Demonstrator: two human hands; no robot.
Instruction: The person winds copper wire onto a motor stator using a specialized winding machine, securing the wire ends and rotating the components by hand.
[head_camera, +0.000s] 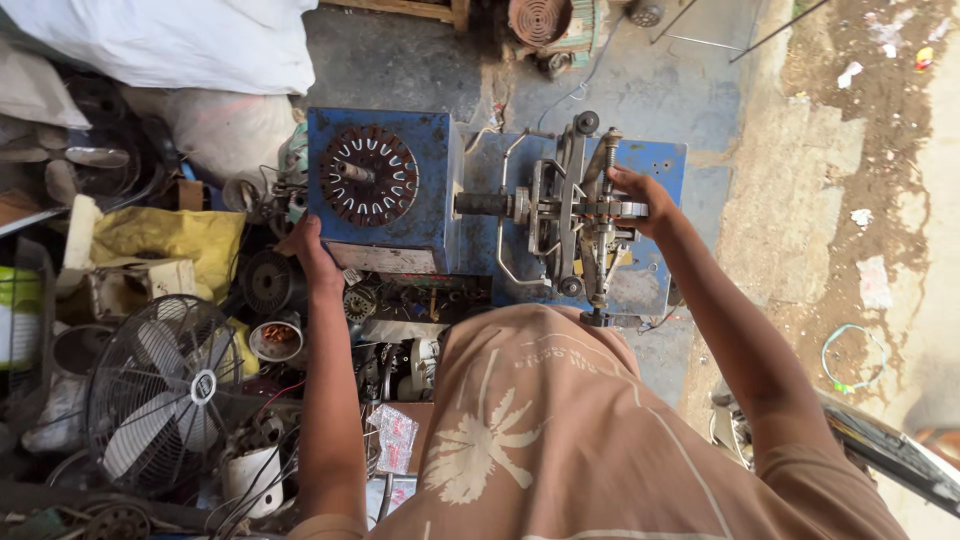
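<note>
Blue machine box, floor-standing: we steady its lower left corner with our left hand, fingers wrapped on the edge
Metal winding frame on the box's shaft, right side: our right hand is closed on its outer bar; fingers could get pinched if it turns
Stator core on the box face: could slip off
Loose scrap parts beside the box: snag hazard

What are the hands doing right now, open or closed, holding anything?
Left hand: resting against the lower left corner of the blue box; grip cannot be told.
Right hand: closed on the metal winding frame.
</note>
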